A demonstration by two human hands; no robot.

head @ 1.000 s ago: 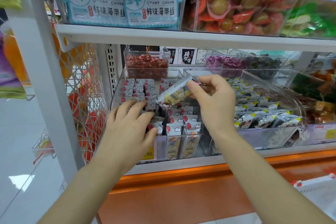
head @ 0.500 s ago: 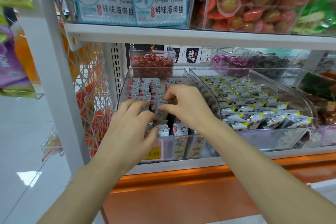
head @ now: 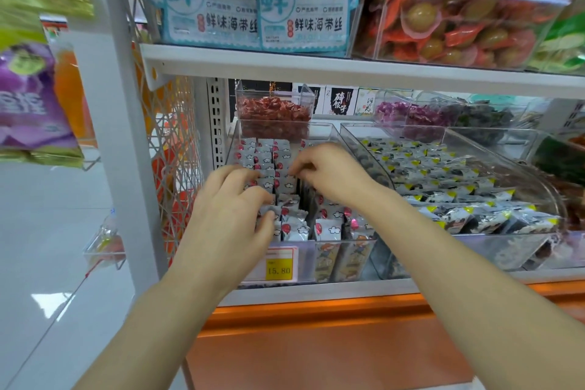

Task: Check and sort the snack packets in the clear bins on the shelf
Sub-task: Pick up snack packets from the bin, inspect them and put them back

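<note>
A clear bin [head: 305, 258] on the lower shelf holds upright rows of white snack packets with red dots [head: 329, 228]. My left hand [head: 231, 218] lies over the left rows, fingers spread on the packet tops and thumb against the front ones. My right hand [head: 332, 176] is deep in the bin; its curled fingers and thumb pinch a packet top in the middle row, beside a dark gap. To the right, a second clear bin [head: 506, 252] holds grey packets with yellow corners [head: 443, 174].
A small clear tub of red sweets [head: 273, 114] stands at the back of the left bin. A yellow price label [head: 278, 266] hangs on its front. The upper shelf board [head: 348, 68] is close overhead. A white post [head: 117, 136] and hanging purple bags [head: 28, 104] are at left.
My right hand carried a loose packet from above the right bin down into the left bin's middle row. The left hand stayed on the packets. The view moved closer.
</note>
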